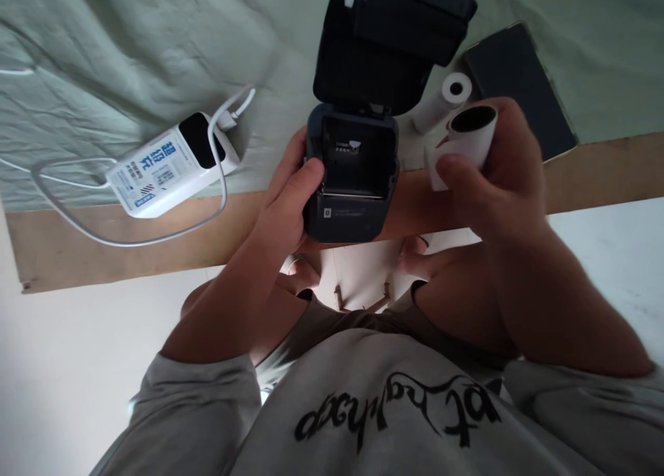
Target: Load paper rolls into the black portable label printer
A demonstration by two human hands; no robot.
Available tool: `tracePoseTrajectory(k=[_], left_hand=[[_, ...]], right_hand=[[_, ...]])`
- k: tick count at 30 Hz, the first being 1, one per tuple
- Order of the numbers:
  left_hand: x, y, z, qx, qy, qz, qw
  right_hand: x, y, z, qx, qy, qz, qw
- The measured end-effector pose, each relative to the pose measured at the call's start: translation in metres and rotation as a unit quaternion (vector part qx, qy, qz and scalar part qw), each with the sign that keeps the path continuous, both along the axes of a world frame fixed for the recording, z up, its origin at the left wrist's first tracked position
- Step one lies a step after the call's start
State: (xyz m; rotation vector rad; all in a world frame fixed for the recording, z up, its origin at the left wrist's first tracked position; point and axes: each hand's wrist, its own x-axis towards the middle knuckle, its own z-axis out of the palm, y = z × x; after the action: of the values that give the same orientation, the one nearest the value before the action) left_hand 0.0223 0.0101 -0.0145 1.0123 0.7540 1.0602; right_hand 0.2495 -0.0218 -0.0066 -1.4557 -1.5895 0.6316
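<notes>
My left hand (288, 203) grips the left side of a small dark thermal printer (350, 213) at the wooden edge of the bed. The printer's lid (384, 33) is flipped up, and its paper bay (355, 158) shows no roll inside. My right hand (498, 178) holds a white paper roll (469, 140) just right of the printer, its hollow core facing the camera and a loose end hanging down. A second white paper roll (440, 102) lies on the sheet behind it.
A white power bank (166, 168) with a looping white cable (129, 237) lies on the pale green sheet (129, 54) at left. A dark flat rectangular object (519, 81) rests at upper right. The wooden bed edge (104, 248) runs across the view, with light floor below.
</notes>
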Motion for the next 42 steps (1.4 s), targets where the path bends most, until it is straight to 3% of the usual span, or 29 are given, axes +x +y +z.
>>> tracePoseTrajectory(k=[5,11,16,19,22,24,27,30,32,34,38,42], left_hand=[[0.001,-0.001,0.001,-0.007,-0.008,0.004,1.000],[0.001,-0.001,-0.002,-0.001,-0.019,0.007,1.000],[0.001,-0.002,0.003,-0.009,-0.018,0.003,1.000],[0.001,-0.002,0.004,-0.009,0.001,0.005,1.000],[0.001,-0.001,0.003,-0.010,0.016,0.011,1.000],[0.000,-0.001,0.002,-0.010,0.025,0.013,1.000],[0.000,-0.001,0.003,-0.007,0.039,0.013,0.999],[0.000,-0.002,0.004,-0.014,0.040,0.019,0.999],[0.000,-0.002,0.004,-0.021,0.035,0.017,0.999],[0.001,-0.003,0.005,-0.022,0.029,0.014,0.999],[0.002,-0.003,0.006,-0.020,0.034,0.016,0.999],[0.002,-0.003,0.005,-0.023,0.035,0.017,0.999]], right_hand=[[-0.003,0.000,0.006,0.080,-0.191,0.030,0.978],[-0.004,0.006,0.004,0.131,-0.248,0.038,0.959],[-0.009,0.007,0.003,0.105,-0.233,0.026,0.966],[-0.012,0.009,0.001,0.057,-0.221,0.016,0.973],[-0.014,0.011,0.000,0.015,-0.233,0.031,0.972],[-0.013,0.011,0.001,0.020,-0.233,0.054,0.971],[-0.009,0.010,0.006,0.091,-0.186,0.049,0.977],[-0.002,0.010,0.011,0.199,-0.143,-0.063,0.967],[0.005,0.014,0.011,0.226,-0.146,-0.116,0.956],[0.012,0.021,0.009,0.209,-0.175,-0.110,0.956],[0.019,0.035,0.003,0.154,-0.239,-0.028,0.958],[0.018,0.042,-0.001,0.075,-0.245,0.022,0.966]])
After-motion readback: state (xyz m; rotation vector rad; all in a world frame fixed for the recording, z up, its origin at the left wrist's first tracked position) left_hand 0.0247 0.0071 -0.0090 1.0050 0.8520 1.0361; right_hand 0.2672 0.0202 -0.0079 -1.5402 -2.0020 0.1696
